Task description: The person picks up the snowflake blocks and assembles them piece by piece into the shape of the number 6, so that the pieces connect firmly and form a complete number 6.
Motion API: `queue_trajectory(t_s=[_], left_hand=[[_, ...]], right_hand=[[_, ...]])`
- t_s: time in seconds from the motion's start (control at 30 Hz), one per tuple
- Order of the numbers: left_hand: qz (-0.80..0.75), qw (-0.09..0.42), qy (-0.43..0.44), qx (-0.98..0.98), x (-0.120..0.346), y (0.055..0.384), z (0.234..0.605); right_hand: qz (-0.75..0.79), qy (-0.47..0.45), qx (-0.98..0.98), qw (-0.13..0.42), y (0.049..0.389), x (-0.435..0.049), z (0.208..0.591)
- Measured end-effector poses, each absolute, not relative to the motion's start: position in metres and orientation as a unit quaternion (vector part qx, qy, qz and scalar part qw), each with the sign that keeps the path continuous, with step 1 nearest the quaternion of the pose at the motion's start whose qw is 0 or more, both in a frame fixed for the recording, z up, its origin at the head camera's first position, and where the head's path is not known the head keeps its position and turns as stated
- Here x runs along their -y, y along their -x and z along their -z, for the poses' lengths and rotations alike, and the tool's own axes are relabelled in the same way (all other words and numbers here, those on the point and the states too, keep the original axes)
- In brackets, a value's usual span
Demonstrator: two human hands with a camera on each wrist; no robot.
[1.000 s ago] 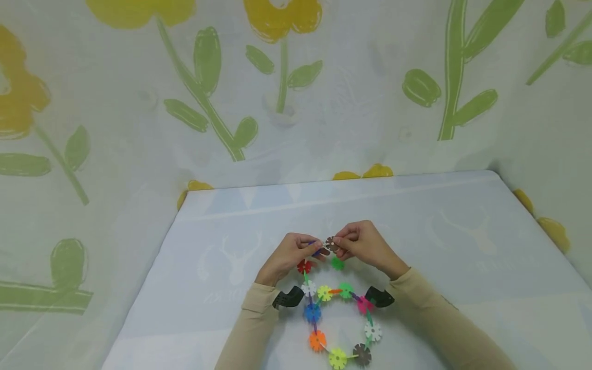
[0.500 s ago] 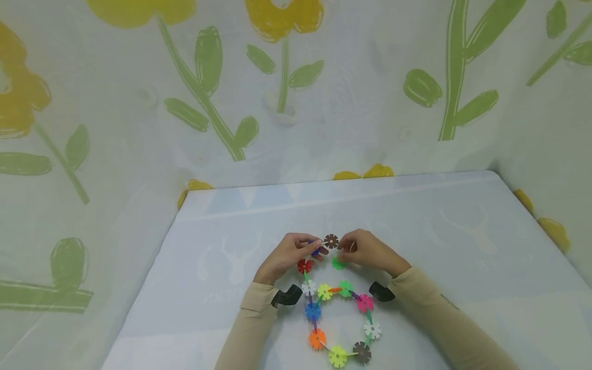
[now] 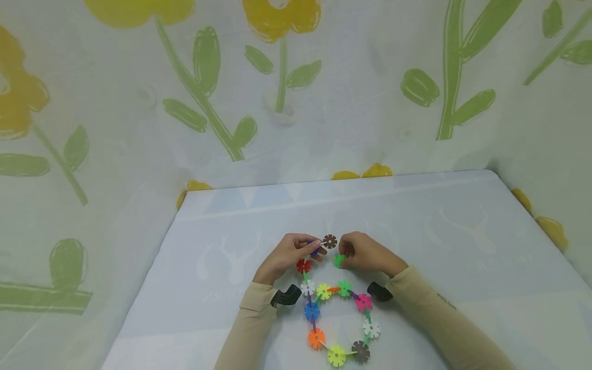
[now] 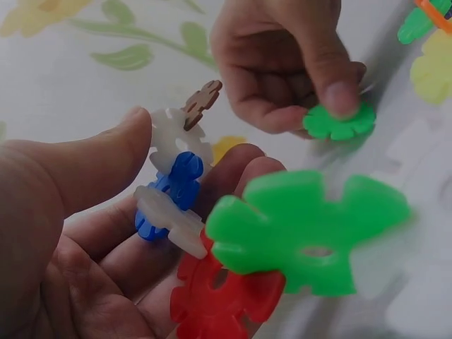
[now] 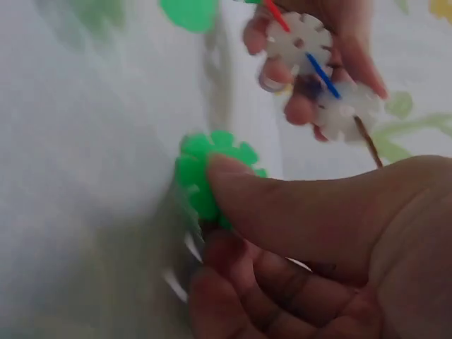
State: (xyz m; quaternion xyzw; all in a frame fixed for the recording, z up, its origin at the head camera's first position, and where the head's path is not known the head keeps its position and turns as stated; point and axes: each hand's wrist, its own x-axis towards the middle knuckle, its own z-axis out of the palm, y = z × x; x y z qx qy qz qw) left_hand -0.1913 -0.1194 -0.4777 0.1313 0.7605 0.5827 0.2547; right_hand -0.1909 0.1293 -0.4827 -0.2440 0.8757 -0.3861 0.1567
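Observation:
Between thumb and fingers my left hand point(image 3: 288, 255) holds the end of a chain of notched plastic discs. In the left wrist view that end runs from a red disc point(image 4: 219, 296) through white and blue discs point(image 4: 182, 185) to a brown disc point(image 4: 203, 103) at the tip. My right hand point(image 3: 368, 253) pinches a single green disc point(image 5: 199, 171), its thumb lying on top. The green disc is apart from the chain, a little to the right of and below the brown disc in the head view.
The rest of the chain forms a ring on the table point(image 3: 416, 221), with orange point(image 3: 316, 339), pink point(image 3: 363, 302), blue and yellow discs among others. A flower-printed cloth point(image 3: 351, 103) rises behind the table. Black wrist mounts point(image 3: 287, 296) sit on both sleeves.
My right hand has let go of the brown disc, moved slightly down, and taken hold of the green disc. The left hand has stayed nearly in place with the chain.

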Motion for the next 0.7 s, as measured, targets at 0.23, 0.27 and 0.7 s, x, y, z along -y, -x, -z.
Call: queue_trajectory(t_s=[0.23, 0.27, 0.7], left_hand=[[-0.578, 0.255, -0.138, -0.763, 0.119, 0.191, 0.477], [-0.577, 0.254, -0.139, -0.764, 0.12, 0.192, 0.477], [-0.583, 0.261, -0.131, -0.758, 0.115, 0.193, 0.483]], right_hand=[[0.434, 0.242, -0.857, 0.135, 0.201, -0.147, 0.477], [0.443, 0.236, -0.855, 0.133, 0.202, -0.149, 0.476], [0.488, 0.218, -0.838, 0.111, 0.205, -0.154, 0.464]])
